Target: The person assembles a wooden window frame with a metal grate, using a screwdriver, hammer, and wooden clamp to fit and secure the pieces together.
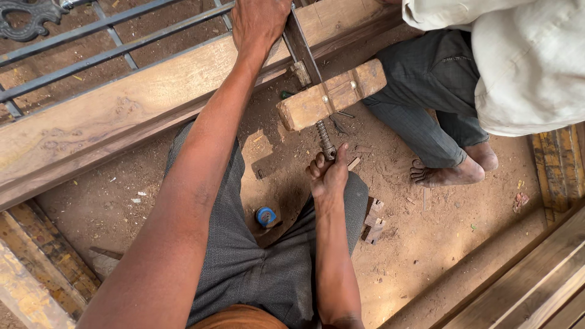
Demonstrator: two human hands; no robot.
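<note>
Bare dirt floor (420, 244) open; co-worker's foot (448, 173), wood scraps (372, 222) obstruct.

Bare forearms, no sleeves; grey finely checked trousers (244, 262).

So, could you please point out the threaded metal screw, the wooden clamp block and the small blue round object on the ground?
threaded metal screw (325, 139), head view, mid-thread
wooden clamp block (332, 95), head view, top face
small blue round object (265, 215), head view, centre

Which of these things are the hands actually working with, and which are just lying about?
In use:
- left hand on the long pale wooden beam
- right hand gripping the threaded metal screw
- wooden clamp block on the dark metal bar

Lying about:
- small blue round object
- wood offcuts
- black iron grille
- another person's bare foot
</note>
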